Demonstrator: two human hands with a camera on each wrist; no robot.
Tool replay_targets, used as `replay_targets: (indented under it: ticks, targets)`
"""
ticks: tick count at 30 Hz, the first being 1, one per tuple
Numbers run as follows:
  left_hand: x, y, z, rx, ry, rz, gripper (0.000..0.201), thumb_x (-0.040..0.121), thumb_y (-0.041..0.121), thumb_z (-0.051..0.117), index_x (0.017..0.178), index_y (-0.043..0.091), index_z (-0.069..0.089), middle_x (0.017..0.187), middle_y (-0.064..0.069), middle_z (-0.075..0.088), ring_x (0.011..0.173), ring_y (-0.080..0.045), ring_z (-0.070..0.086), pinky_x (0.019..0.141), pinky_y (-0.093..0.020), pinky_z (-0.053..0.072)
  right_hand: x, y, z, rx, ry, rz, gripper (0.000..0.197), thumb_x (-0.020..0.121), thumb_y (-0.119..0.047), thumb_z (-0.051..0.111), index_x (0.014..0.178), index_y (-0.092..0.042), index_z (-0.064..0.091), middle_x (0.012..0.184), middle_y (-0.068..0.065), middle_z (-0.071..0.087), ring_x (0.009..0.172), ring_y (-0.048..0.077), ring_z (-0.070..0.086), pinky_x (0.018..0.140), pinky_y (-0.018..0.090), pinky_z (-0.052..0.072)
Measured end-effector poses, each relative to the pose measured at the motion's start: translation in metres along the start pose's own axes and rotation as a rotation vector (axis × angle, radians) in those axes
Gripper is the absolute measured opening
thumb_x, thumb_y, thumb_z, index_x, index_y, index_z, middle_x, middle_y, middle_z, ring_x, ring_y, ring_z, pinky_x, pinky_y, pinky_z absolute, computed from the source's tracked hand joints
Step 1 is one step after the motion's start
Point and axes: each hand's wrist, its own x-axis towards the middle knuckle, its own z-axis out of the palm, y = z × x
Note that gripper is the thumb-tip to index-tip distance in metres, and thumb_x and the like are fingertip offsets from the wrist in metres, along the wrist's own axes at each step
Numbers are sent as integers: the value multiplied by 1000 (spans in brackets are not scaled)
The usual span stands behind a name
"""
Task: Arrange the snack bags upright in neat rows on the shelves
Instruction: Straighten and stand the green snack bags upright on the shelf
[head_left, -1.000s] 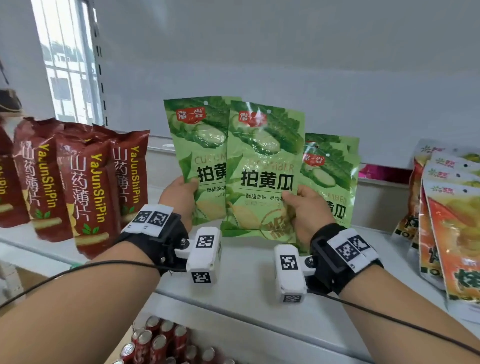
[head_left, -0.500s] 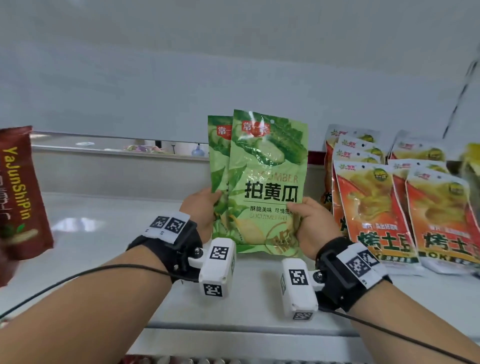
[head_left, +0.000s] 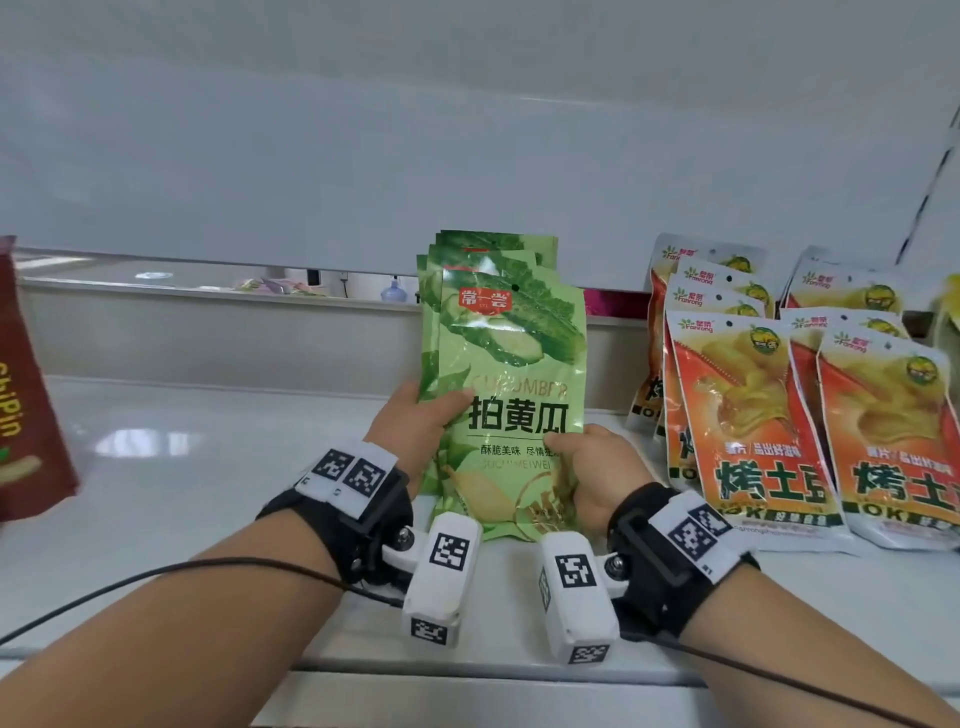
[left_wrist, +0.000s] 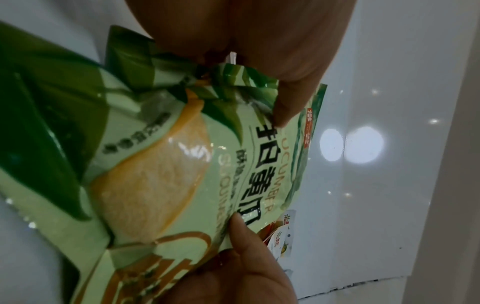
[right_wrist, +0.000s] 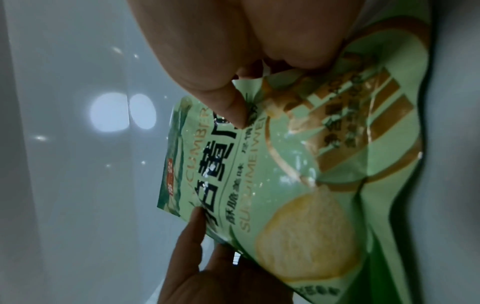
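A stack of green cucumber snack bags (head_left: 511, 374) stands upright on the white shelf (head_left: 208, 467), held from both sides. My left hand (head_left: 415, 431) grips the stack's left edge, thumb on the front bag (left_wrist: 182, 164). My right hand (head_left: 597, 467) grips the lower right edge, thumb across the front of the bag (right_wrist: 285, 185). More green bags (head_left: 493, 249) stand close behind the held ones. The bags' bottom edge sits near the shelf's front, just above the wrist cameras.
Rows of orange snack bags (head_left: 753, 415) lean upright directly right of the green stack. A dark red bag (head_left: 26, 389) stands at the far left edge. Bare shelf lies between the red bag and my left hand. The shelf's back wall (head_left: 234, 338) runs behind.
The two green bags, held apart and raised a second ago, have been brought together and carried right, then lowered in front of the other green bags beside the orange ones.
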Motion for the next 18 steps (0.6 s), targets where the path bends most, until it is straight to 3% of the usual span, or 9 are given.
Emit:
replay_targets:
  ticks: [2,4,8,11,14,16,18]
  targets:
    - [2,-3,-4,25,23,16,74,66,30,78,130,6,48,108,-15,69,86,-29,72,72,-43,59,1,-1,0,-37,-16,6,11,89,-3,55,100,-3,52,99,25,68,91,44,66,84,61,50]
    - [5,-2,-7,83,40,28,77,63,30,79,130,6,46,106,-12,69,89,-28,71,80,-47,58,2,-6,-5,-97,-66,-9,12,88,-5,58,100,-3,54,95,20,70,88,38,68,81,51,54]
    - [7,5,-9,102,20,30,84,62,23,78,135,10,38,109,-12,67,92,-30,69,87,-50,55,13,-32,-22,-337,-110,-151,55,74,-25,75,119,-14,47,117,3,56,109,24,52,88,38,43]
    - [12,12,-10,132,7,29,84,70,16,77,141,12,33,114,-13,65,95,-30,68,88,-48,54,26,-56,-25,-263,-181,-175,93,57,-33,78,139,-17,36,133,7,46,121,25,43,98,39,37]
    - [18,18,-14,161,-8,9,86,79,13,73,149,14,22,131,-15,56,105,-31,62,95,-47,50,37,-72,-23,-296,-257,-186,118,45,-36,81,146,-16,23,145,13,39,129,29,41,108,43,32]
    - [23,22,-16,188,-32,-2,95,78,18,74,152,17,14,143,-13,46,117,-31,55,102,-47,43,43,-78,-20,-353,-298,-176,126,42,-38,82,148,-15,19,148,15,35,133,31,38,111,48,29]
    - [26,27,-17,192,-79,-13,101,74,25,78,152,20,14,147,-11,42,121,-29,53,104,-45,41,48,-79,-18,-396,-334,-164,121,48,-36,80,149,-13,18,151,16,31,136,31,34,113,51,26]
